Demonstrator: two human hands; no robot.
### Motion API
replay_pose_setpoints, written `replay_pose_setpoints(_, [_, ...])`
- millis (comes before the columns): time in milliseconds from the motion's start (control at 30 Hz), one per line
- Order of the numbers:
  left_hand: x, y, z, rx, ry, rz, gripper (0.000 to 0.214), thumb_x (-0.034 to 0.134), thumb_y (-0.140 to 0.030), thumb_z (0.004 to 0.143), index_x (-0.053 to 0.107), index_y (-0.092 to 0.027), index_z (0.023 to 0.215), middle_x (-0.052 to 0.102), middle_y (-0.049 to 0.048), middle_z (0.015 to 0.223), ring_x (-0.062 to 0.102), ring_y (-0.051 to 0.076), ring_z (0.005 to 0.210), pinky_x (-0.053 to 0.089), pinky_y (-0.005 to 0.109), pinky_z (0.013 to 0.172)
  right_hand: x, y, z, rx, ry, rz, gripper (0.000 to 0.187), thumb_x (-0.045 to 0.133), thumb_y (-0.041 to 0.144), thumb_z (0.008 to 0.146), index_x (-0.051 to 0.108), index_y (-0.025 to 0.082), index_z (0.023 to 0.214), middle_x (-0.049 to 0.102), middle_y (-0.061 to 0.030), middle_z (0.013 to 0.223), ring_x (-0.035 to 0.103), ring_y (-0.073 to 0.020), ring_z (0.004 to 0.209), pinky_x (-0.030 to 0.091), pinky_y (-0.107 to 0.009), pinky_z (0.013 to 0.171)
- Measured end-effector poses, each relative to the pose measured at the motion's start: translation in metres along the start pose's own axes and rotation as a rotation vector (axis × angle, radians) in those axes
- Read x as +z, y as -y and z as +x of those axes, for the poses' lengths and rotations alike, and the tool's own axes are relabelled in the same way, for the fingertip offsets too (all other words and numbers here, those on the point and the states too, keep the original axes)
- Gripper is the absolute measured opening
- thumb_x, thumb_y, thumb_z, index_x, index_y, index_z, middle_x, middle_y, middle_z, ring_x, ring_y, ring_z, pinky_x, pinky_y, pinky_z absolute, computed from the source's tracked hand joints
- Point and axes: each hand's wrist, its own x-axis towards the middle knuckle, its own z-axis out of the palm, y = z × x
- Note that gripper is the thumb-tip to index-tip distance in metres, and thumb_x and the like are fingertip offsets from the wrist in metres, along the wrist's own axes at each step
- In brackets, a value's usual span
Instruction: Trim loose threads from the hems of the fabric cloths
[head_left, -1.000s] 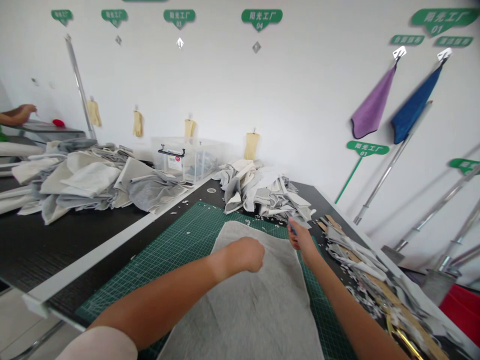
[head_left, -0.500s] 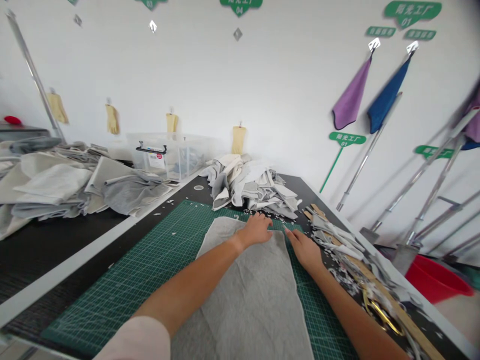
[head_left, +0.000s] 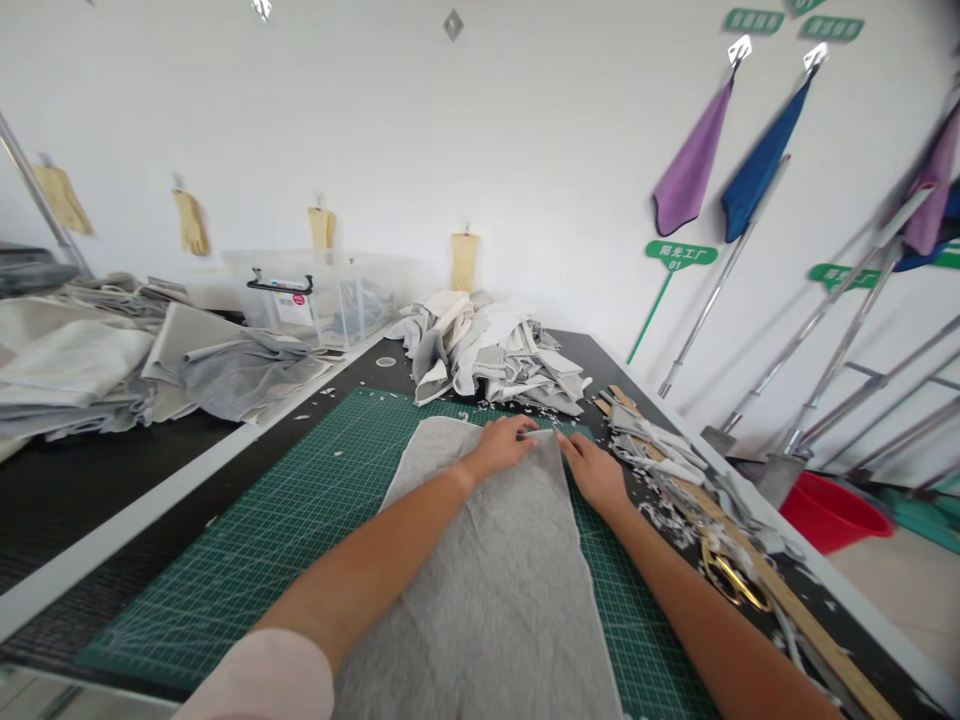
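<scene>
Grey cloth (head_left: 480, 600): long, approx. rectangular, soft matte face w/ faint creases, thin paler edge down R side, far L corner rounded. Lies mostly flat on green cutting mat (head_left: 262, 530), smooth w/ fine pale grid, atop blk worktop (head_left: 217, 495). L hand (head_left: 504, 445) pinches cloth's far edge nr its R corner; edge slightly raised there. R hand (head_left: 596, 475) just beside that corner, thumb & fingers pressed tog. on a slim tool (head_left: 556, 431); only a thin pale tip shows, type unclear.

Beyond mat: fabric heap (head_left: 487, 350), off-white & grey, limp folds, uneven ends. To L: bigger fabric pile (head_left: 90, 360), similar cols, plus clear plastic box (head_left: 259, 315) w/ blk handle; its white label (head_left: 295, 308) has a red mark, print too small to read. R of mat: curled cloth offcuts (head_left: 660, 450), long wood strip (head_left: 821, 630), gold-col. looped scissor handles (head_left: 731, 582).

Wall side: green sign (head_left: 681, 252) on thin stick, white chars read 阳光工厂, "01" below. Green plates (head_left: 754, 20) up top: chars too blurred. Purple cloth (head_left: 691, 165) & blue cloth (head_left: 765, 165) hang from shiny diamond hooks, tapering upward. Yellow gloves (head_left: 463, 262) hang in a row. Lower R: red basin (head_left: 836, 510), smooth.
</scene>
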Motion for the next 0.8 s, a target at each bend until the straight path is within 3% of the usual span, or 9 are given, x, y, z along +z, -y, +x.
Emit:
replay_pose_setpoints(133, [-0.0021, 0.0031, 0.0032, 0.004, 0.035, -0.13, 0.031, 0.06, -0.043, 0.086, 0.076, -0.021, 0.102, 0.074, 0.0042, 0.102, 0.063, 0.02, 0.097, 0.046, 0.027, 0.09, -0.0009, 0.0013, -0.0017, -0.02, -0.013, 0.014, 0.056, 0.026, 0.067, 0.098, 0.059, 0.024, 0.083, 0.066, -0.0019, 0.08, 0.061, -0.0187, 0.074, 0.026, -0.025, 0.06])
replay_pose_setpoints(333, [-0.0053, 0.0011, 0.0048, -0.033, 0.055, -0.318, 0.036, 0.061, -0.043, 0.085, 0.076, -0.017, 0.106, 0.075, 0.0049, 0.101, 0.064, 0.021, 0.099, 0.048, 0.027, 0.092, -0.0043, 0.0052, -0.006, -0.079, -0.037, 0.075, 0.05, 0.03, 0.062, 0.1, 0.058, 0.025, 0.083, 0.066, -0.0002, 0.08, 0.06, -0.017, 0.073, 0.029, -0.024, 0.061])
replay_pose_setpoints(800, [-0.0088, 0.0002, 0.0027, -0.041, 0.11, -0.337, 0.033, 0.063, -0.044, 0.084, 0.077, -0.021, 0.103, 0.075, 0.0026, 0.106, 0.066, 0.02, 0.106, 0.046, 0.025, 0.099, -0.0075, 0.0073, -0.0099, -0.185, -0.001, 0.163, 0.049, 0.03, 0.062, 0.1, 0.051, 0.024, 0.077, 0.062, 0.0018, 0.074, 0.059, -0.0168, 0.072, 0.033, -0.024, 0.063])
